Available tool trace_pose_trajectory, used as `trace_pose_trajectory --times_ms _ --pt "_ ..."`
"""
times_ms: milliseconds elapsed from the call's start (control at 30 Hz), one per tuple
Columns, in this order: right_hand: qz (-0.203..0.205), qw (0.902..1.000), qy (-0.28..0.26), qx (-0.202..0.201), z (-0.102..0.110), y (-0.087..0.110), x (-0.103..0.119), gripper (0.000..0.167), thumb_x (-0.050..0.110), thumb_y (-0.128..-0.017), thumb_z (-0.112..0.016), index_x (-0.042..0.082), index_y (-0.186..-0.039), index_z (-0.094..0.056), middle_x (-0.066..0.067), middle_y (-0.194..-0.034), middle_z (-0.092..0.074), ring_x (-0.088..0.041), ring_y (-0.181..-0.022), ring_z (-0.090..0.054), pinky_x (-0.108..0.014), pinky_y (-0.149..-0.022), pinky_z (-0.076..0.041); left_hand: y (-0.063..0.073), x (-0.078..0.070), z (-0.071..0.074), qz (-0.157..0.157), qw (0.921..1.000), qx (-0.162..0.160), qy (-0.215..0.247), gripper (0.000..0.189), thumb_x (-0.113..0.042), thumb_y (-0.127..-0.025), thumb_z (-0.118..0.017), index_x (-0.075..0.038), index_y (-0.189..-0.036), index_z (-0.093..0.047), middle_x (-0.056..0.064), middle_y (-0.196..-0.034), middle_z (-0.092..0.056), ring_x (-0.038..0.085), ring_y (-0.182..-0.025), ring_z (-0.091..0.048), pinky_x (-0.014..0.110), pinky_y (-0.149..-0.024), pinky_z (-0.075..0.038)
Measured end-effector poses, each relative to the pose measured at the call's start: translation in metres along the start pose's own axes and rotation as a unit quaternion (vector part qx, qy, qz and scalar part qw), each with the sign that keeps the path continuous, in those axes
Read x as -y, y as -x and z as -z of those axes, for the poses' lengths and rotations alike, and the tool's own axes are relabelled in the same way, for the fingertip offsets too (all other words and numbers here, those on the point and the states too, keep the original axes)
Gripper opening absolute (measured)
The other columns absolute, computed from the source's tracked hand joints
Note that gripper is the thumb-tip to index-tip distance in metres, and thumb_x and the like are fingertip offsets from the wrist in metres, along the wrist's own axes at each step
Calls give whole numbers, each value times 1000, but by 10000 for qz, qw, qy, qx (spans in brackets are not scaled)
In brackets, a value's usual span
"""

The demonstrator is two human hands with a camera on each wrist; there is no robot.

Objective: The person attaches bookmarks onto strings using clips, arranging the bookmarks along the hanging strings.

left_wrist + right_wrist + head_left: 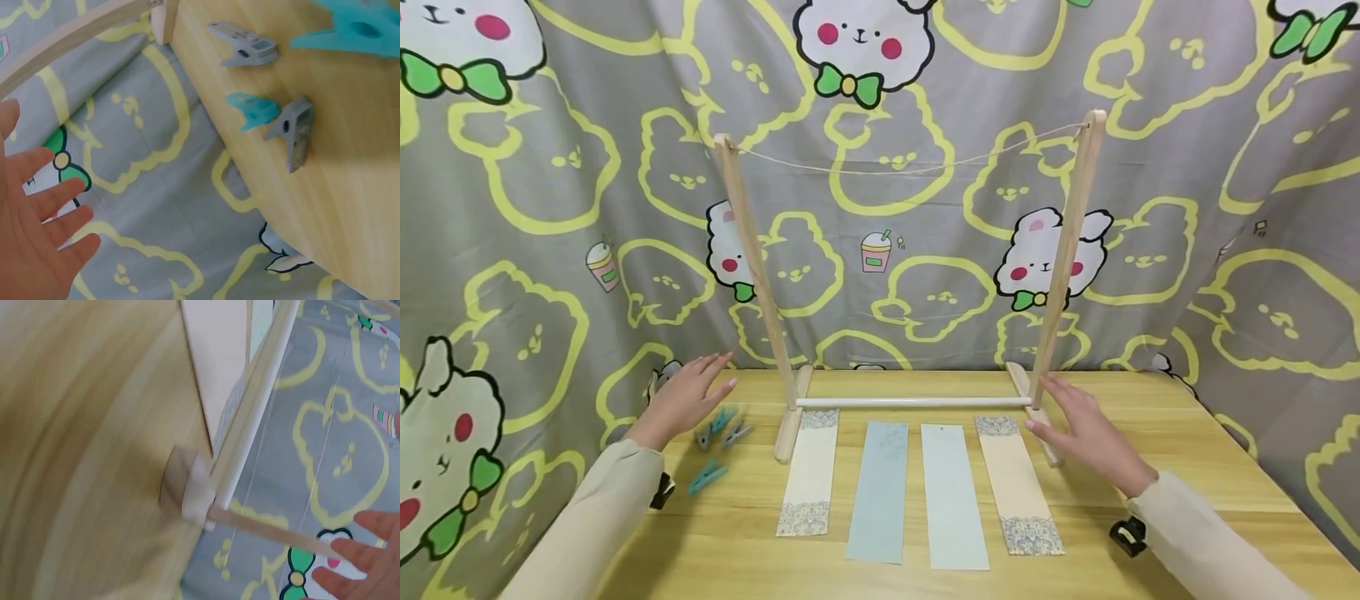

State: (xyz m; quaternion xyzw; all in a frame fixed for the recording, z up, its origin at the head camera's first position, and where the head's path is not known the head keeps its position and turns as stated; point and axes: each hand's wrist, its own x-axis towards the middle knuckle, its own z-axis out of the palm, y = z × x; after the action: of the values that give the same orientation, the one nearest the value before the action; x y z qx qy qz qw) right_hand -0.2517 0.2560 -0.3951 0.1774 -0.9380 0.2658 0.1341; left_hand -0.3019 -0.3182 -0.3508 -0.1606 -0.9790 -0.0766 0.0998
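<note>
Near the back edge of the desk (737, 550), the wooden rack (913, 402) stands upright, its long axis parallel to that edge. Your right hand (1090, 429) is nearer, just beside the right upright (1070, 258); contact cannot be told. Your left hand (688, 396) hovers apart from the left upright (757, 267), to its left. Fingers on both are straight, slightly spread, and hold nothing. A white crossbar (865, 402) spans the base; a slack string (913, 172) spans the top. Four paper strips (877, 492) lie before it; toward the desk's left edge lie four clips (707, 476), teal and grey.

backdrop: grey fabric (940, 221), yellow-and-white cartoon-printed, hanging in folds | furniture: 1 yellowish wood-grain table (737, 546)
</note>
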Motion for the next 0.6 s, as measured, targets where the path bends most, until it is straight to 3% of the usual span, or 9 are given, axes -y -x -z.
trace_pose_trajectory --times_ms 267,600 --pt "-237 9984 -509 -78 -12 6 9 71 39 -90 -62 -2 -142 -35 -30 -144 -31 -53 -128 -29 -73 -92 -28 17 0 -3 -115 9996 -193 186 63 -44 -100 -39 1 -144 -33 28 -140 -39 50 -125 -35 62 -101 -28" --pt "-526 9941 -931 186 -21 17 17 71 37 -90 -62 -4 -141 -35 -34 -142 -32 -54 -127 -31 -68 -95 -31 36 -1 -18 -53 9953 -98 958 61 -38 -100 -44 0 -145 -31 28 -142 -36 50 -128 -31 65 -99 -27"
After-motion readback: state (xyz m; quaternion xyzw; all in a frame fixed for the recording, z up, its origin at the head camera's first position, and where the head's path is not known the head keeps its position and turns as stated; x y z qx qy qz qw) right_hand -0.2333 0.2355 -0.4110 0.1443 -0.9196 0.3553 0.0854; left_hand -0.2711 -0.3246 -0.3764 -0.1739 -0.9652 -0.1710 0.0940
